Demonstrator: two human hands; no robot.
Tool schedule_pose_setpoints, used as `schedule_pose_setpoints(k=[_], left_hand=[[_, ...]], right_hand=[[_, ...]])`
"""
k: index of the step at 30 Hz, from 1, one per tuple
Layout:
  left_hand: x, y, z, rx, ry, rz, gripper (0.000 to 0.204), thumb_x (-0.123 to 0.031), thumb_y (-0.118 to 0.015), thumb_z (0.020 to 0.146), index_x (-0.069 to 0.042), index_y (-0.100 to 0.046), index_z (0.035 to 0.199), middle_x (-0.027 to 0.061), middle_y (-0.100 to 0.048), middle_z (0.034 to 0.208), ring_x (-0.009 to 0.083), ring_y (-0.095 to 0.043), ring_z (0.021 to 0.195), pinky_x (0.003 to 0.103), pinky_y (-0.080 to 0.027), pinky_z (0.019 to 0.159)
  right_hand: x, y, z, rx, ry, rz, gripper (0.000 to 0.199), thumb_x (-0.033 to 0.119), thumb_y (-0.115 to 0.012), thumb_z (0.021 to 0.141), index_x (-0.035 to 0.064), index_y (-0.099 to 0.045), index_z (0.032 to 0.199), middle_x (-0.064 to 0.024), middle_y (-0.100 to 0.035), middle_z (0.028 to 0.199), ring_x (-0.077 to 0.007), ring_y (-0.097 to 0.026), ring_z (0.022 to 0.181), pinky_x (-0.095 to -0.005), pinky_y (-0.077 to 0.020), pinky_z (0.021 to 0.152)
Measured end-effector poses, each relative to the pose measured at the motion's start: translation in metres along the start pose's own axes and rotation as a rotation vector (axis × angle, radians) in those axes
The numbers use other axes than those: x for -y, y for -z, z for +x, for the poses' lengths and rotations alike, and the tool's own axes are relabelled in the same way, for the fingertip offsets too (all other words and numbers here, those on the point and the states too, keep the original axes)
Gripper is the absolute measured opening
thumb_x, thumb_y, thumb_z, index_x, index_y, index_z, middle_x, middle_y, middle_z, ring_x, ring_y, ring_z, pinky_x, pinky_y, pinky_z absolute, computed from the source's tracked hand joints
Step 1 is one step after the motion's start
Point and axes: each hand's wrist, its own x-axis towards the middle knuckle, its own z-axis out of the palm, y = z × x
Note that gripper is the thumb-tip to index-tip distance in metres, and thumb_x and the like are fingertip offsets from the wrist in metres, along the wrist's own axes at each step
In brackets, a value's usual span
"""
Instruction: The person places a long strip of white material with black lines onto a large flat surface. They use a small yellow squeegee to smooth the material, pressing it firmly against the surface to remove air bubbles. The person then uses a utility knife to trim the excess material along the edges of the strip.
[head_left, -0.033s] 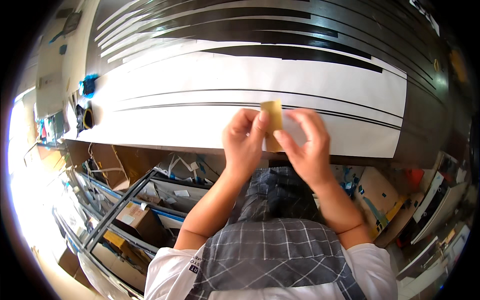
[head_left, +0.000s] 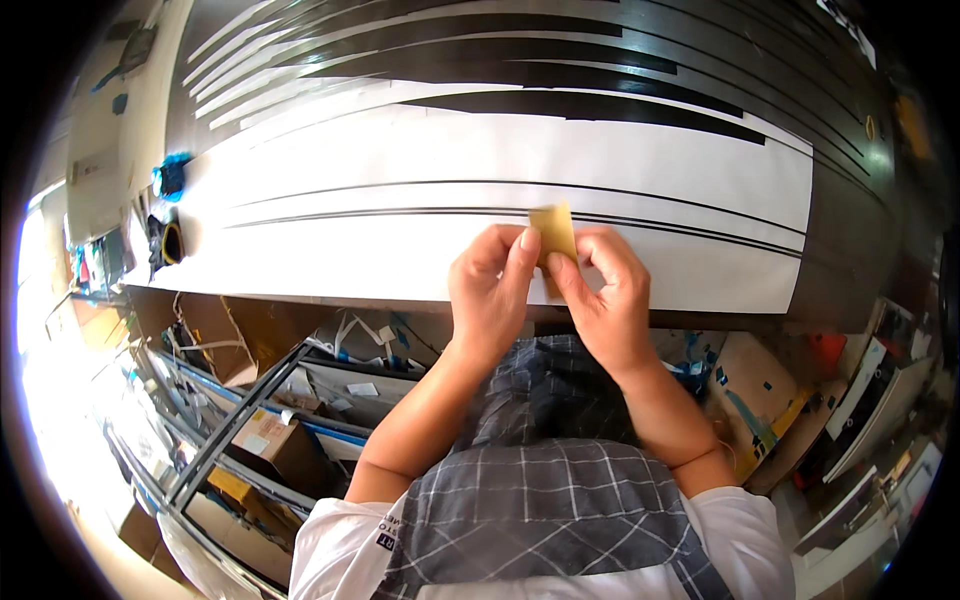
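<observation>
A small yellow-tan rectangular piece, thin like sandpaper or card [head_left: 553, 232], is held up over the table's near edge. My left hand [head_left: 490, 285] pinches its left side between thumb and fingers. On its right side, my right hand [head_left: 612, 295] grips it with the thumb in front and the fingers curled behind. Part of the piece's lower half is hidden by the thumbs. Below the hands lies a large white sheet [head_left: 380, 250] with thin black strips [head_left: 680, 228] running lengthwise across it.
Black and white strips [head_left: 590, 103] lie along the far side of the dark table [head_left: 845, 250]. A blue roll [head_left: 172, 177] and a black-and-yellow roll [head_left: 165, 243] sit at the left. Below left stands a metal-framed rack [head_left: 215, 455] with boxes; a cardboard piece [head_left: 750, 385] leans at the right.
The yellow-tan piece has shifted slightly right and tilted. My right hand's fingers, spread apart before, have closed in on the piece; my left hand keeps its pinch.
</observation>
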Motion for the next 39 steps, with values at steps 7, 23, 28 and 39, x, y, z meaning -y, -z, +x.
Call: schedule_pose_setpoints(k=[7,23,28,39], left_hand=[[0.012,0.117,0.050,0.040,-0.691,1.009,0.048,-0.016,-0.066,0.087,-0.004,-0.055,0.132,0.0176,-0.057,0.128,0.0369,-0.049,0.126,0.050,-0.035,0.107],[0.015,0.145,0.055,0.220,-0.556,1.202,0.065,-0.039,-0.065,0.087,-0.009,-0.049,0.142,0.0125,-0.044,0.136,0.0348,-0.036,0.131,0.055,-0.020,0.114],[0.014,0.147,0.056,0.225,-0.558,1.202,0.066,-0.040,-0.065,0.087,-0.008,-0.048,0.143,0.0130,-0.045,0.135,0.0355,-0.037,0.130,0.055,-0.020,0.114],[0.009,0.146,0.054,0.217,-0.595,1.248,0.061,-0.037,-0.058,0.093,-0.004,-0.046,0.143,0.0140,-0.045,0.136,0.0357,-0.037,0.129,0.051,-0.023,0.113]], right_hand=[[0.000,-0.025,0.012,-0.259,-0.280,-0.015,0.016,0.012,-0.068,0.090,-0.0013,-0.059,0.086,-0.0071,-0.061,0.069,-0.0198,-0.059,0.062,-0.0304,-0.0461,0.058],[-0.012,-0.076,0.045,-0.554,0.026,-0.857,0.030,0.021,-0.073,0.083,0.0123,-0.050,0.068,-0.0021,-0.049,0.068,-0.0244,-0.049,0.073,-0.0386,-0.0312,0.075],[-0.004,-0.100,0.050,-0.501,0.051,-0.786,0.029,0.022,-0.071,0.085,0.0120,-0.049,0.069,-0.0019,-0.050,0.068,-0.0235,-0.050,0.073,-0.0391,-0.0307,0.076],[-0.013,-0.078,0.048,-0.591,-0.001,-0.836,0.028,0.021,-0.071,0.085,0.0126,-0.052,0.067,-0.0015,-0.052,0.067,-0.0225,-0.051,0.072,-0.0397,-0.0312,0.076]])
